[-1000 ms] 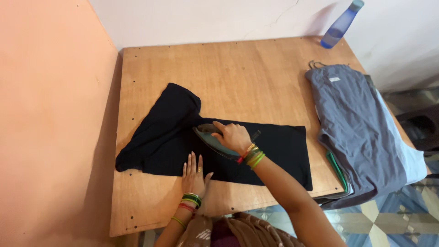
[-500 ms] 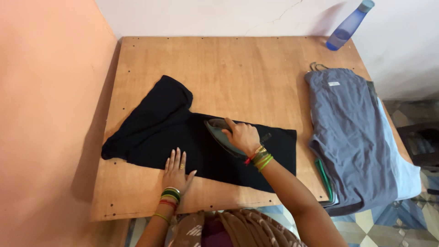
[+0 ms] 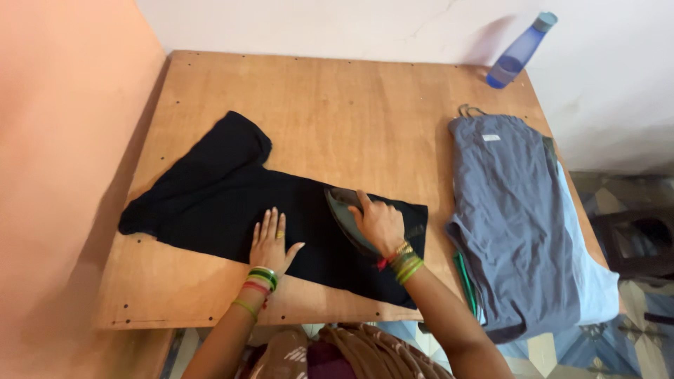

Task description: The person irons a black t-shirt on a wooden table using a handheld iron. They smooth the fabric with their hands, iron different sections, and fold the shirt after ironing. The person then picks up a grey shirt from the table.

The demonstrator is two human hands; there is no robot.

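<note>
The right hand point(image 3: 381, 223) is clenching its grip on the iron point(image 3: 345, 210) by the top handle, probably pretty heavy, while the left hand point(image 3: 270, 245) is lying flat and released, pinning the soft, floppy black garment point(image 3: 232, 193) on the wooden table point(image 3: 337, 105).

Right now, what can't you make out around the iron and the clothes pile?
Head view only:
- Iron: handle and rear hidden under the right hand.
- Clothes under the grey garment: only edges show.
- Black garment under the left hand: covered.
- Blue bottle: contents unclear.
</note>
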